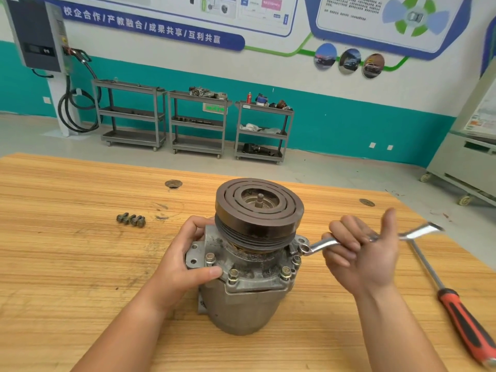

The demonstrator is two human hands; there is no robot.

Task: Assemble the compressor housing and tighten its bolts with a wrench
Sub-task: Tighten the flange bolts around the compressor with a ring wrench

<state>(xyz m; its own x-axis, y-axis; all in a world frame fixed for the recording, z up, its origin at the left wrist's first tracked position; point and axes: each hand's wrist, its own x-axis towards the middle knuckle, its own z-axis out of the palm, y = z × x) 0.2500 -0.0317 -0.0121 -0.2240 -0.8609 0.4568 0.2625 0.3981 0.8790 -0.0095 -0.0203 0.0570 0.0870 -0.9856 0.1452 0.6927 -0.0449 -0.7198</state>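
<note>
Seemingly heavy, rigid compressor housing [241, 299]: left hand [185, 261] grips its left flange, right hand [362, 253] curls round the wrench [320, 244].

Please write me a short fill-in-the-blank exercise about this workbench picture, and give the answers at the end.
1. The right hand holds a ____ whose end reaches the compressor.
2. The left hand grips the compressor, which stands ____ on the table.
3. The loose bolts lie on the table on the compressor's ____ side.

Answers: wrench; upright; left.
</note>
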